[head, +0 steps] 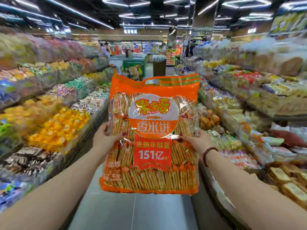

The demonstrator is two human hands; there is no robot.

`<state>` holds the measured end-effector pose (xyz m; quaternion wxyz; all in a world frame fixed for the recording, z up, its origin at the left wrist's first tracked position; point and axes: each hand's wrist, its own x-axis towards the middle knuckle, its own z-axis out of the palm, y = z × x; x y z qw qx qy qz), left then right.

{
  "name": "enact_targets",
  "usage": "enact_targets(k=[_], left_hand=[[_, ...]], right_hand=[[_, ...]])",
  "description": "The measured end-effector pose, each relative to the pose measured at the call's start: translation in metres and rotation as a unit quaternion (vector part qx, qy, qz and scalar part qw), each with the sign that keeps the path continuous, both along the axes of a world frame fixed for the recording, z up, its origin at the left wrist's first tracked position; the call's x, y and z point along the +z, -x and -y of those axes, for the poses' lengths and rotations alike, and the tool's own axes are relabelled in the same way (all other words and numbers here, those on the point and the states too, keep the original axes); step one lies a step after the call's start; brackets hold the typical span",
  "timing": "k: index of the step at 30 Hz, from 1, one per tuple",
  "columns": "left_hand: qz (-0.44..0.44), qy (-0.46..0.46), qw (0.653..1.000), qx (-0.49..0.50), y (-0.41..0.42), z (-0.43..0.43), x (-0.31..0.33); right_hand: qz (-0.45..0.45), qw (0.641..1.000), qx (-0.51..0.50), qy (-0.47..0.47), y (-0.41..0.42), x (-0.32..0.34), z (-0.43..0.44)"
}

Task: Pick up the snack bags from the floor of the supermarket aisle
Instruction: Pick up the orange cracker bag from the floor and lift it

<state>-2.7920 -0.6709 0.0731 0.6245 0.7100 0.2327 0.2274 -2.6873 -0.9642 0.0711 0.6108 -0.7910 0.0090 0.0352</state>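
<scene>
A large orange bag of rice crackers (152, 123) is held upright in front of me, its printed face toward the camera and its carry-handle slot at the top. My left hand (104, 136) grips its left edge with the thumb on the front. On the opposite edge, my right hand (197, 138), with a dark bead bracelet at the wrist, grips it the same way. The bag is well above the grey aisle floor (132, 211).
Open bins of wrapped sweets (54, 128) line the left side of the aisle. Shelves of packaged snacks and cakes (259, 103) line the right side. A green display stand (132, 65) and a dark column stand at the far end of the aisle.
</scene>
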Motion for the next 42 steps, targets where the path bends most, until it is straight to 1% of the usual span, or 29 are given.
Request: enact_targets(k=[3,7,11,15,19,27,32,36,42], left_hand=[[0.012,0.007,1.0,0.01,-0.031,-0.045,0.007],[0.018,-0.014,1.0,0.005,-0.08,-0.091,0.011],[0.018,-0.009,1.0,0.003,-0.145,-0.123,0.008],[0.008,-0.016,1.0,0.002,-0.23,-0.15,0.002],[0.002,-0.039,0.999,0.0,-0.321,-0.164,0.013],[-0.006,-0.053,0.999,0.01,-0.486,-0.219,0.028],[0.004,-0.049,0.999,0.005,-0.582,-0.282,0.021],[0.031,-0.047,0.998,-0.012,-0.663,-0.34,0.009],[-0.001,-0.065,0.997,-0.036,-0.783,-0.426,0.017]], right_hand=[[0.019,1.0,0.013,-0.004,-0.03,0.018,-0.045],[0.042,0.998,0.04,0.011,-0.08,0.027,-0.088],[0.047,0.998,0.042,0.022,-0.151,0.026,-0.12],[0.053,0.997,0.048,0.037,-0.241,0.026,-0.148],[0.064,0.996,0.055,0.042,-0.337,0.031,-0.168],[0.037,0.998,0.051,0.007,-0.506,0.04,-0.221],[0.041,0.998,0.05,-0.011,-0.607,0.029,-0.279],[0.038,0.999,0.039,0.006,-0.681,0.022,-0.338],[0.043,0.998,0.033,0.027,-0.787,0.033,-0.423]])
